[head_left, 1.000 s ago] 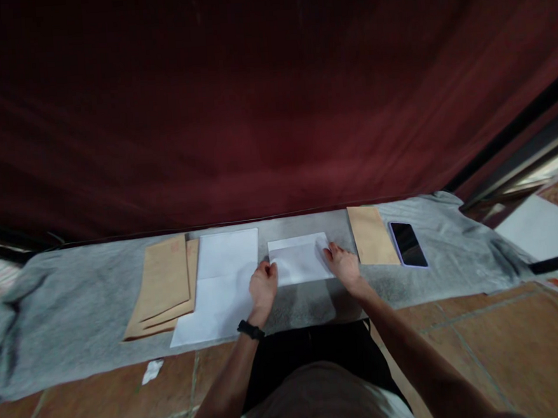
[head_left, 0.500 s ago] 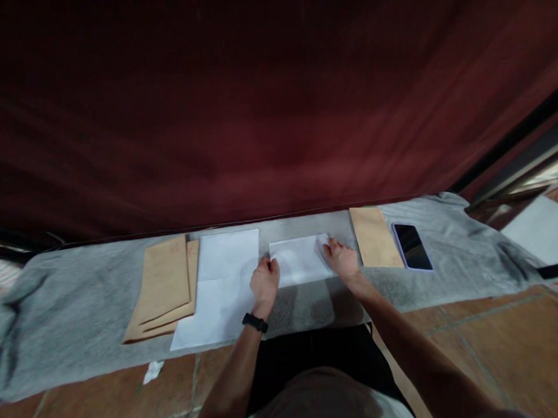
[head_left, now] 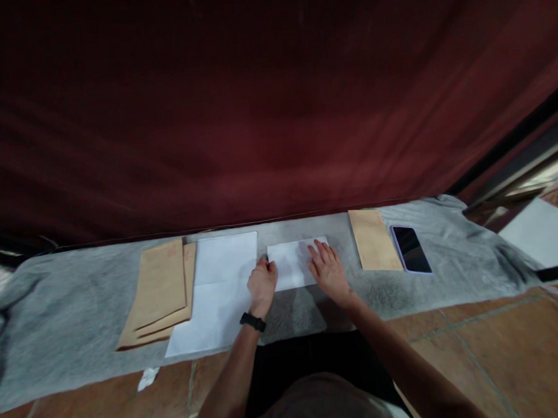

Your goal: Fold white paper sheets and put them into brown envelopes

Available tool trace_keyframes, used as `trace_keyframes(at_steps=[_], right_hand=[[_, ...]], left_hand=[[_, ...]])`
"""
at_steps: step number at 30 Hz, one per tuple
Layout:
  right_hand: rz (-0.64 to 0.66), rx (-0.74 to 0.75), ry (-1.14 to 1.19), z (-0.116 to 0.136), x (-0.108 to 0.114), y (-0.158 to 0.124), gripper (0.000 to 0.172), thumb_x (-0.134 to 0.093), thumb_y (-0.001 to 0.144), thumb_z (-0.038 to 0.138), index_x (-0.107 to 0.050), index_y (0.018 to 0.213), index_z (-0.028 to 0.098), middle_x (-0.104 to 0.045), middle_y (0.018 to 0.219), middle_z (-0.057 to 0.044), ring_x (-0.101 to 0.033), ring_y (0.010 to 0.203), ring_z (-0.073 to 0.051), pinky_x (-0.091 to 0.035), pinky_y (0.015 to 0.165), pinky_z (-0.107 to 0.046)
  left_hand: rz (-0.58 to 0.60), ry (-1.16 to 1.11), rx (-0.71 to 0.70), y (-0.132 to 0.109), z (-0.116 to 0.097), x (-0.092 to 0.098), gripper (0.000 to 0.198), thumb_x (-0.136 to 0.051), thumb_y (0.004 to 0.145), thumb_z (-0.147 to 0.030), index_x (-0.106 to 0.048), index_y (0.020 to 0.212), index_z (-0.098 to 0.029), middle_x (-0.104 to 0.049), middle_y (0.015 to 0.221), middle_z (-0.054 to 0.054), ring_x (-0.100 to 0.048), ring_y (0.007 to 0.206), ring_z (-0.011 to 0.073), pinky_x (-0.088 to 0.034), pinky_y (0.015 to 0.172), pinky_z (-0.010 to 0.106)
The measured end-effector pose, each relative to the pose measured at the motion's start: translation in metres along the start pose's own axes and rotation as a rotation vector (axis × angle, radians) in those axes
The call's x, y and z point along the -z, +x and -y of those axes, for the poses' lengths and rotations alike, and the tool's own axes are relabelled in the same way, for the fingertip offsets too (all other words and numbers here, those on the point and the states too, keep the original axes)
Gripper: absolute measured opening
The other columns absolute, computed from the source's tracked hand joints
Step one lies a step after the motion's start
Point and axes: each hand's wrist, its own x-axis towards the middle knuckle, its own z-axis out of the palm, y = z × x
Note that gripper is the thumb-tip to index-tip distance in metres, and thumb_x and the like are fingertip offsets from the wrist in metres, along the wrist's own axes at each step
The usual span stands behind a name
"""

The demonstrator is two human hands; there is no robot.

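Note:
A folded white sheet of paper [head_left: 288, 262] lies on the grey cloth [head_left: 74, 293] in front of me. My left hand [head_left: 262, 285], with a black wristband, is curled closed and pinches the sheet's left edge. My right hand [head_left: 328, 270] lies flat on the right part of the sheet with the fingers stretched out. Left of it sits a stack of white sheets [head_left: 218, 289], and beside that several brown envelopes [head_left: 160, 290].
One brown envelope [head_left: 373, 239] and a dark phone [head_left: 410, 249] lie on the cloth to the right. A dark red curtain [head_left: 253, 109] hangs behind. Terracotta floor tiles [head_left: 508, 346] and a paper scrap [head_left: 147, 377] are in front.
My right hand moved from the sheet's right edge onto its surface and flattened out. The folded sheet now lies flatter. My left hand stayed at the left edge.

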Motion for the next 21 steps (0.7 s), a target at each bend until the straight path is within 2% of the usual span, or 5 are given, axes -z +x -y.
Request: trace_keyframes(at_steps=[5,10,18,21], right_hand=[[0.066,-0.011,0.001,0.004,-0.014,-0.013,0.051,-0.038,0.106,0.039,-0.047,0.15,0.016,-0.045,0.157,-0.015,-0.038,0.146,-0.03,-0.03,0.118,-0.049],[0.07,-0.02,-0.024,0.002,-0.017,-0.015,0.051,-0.038,0.107,0.04,-0.047,0.151,0.015,-0.044,0.158,-0.015,-0.038,0.146,-0.031,-0.029,0.118,-0.049],[0.046,-0.043,-0.041,0.005,-0.02,-0.018,0.051,-0.04,0.106,0.037,-0.046,0.152,0.015,-0.043,0.158,-0.015,-0.04,0.145,-0.031,-0.028,0.119,-0.05],[0.035,-0.042,-0.046,0.006,-0.02,-0.019,0.051,-0.04,0.106,0.036,-0.045,0.152,0.016,-0.043,0.159,-0.015,-0.039,0.146,-0.031,-0.029,0.119,-0.051]], left_hand=[[-0.005,0.03,-0.005,-0.005,-0.004,0.003,0.031,-0.044,0.101,-0.037,-0.066,0.115,-0.02,-0.077,0.103,0.012,-0.073,0.098,0.0254,-0.051,0.078,0.032],[-0.047,0.089,0.001,-0.011,-0.01,0.003,0.034,-0.04,0.103,-0.037,-0.064,0.117,-0.018,-0.076,0.101,0.013,-0.073,0.096,0.026,-0.051,0.078,0.032],[-0.153,0.165,-0.064,-0.009,-0.004,-0.012,0.035,-0.037,0.104,-0.038,-0.061,0.118,-0.017,-0.075,0.087,0.013,-0.075,0.084,0.0255,-0.052,0.071,0.032],[-0.216,0.184,-0.126,-0.009,-0.001,-0.015,0.035,-0.037,0.104,-0.034,-0.06,0.12,-0.014,-0.074,0.086,0.013,-0.074,0.083,0.026,-0.053,0.074,0.034]])
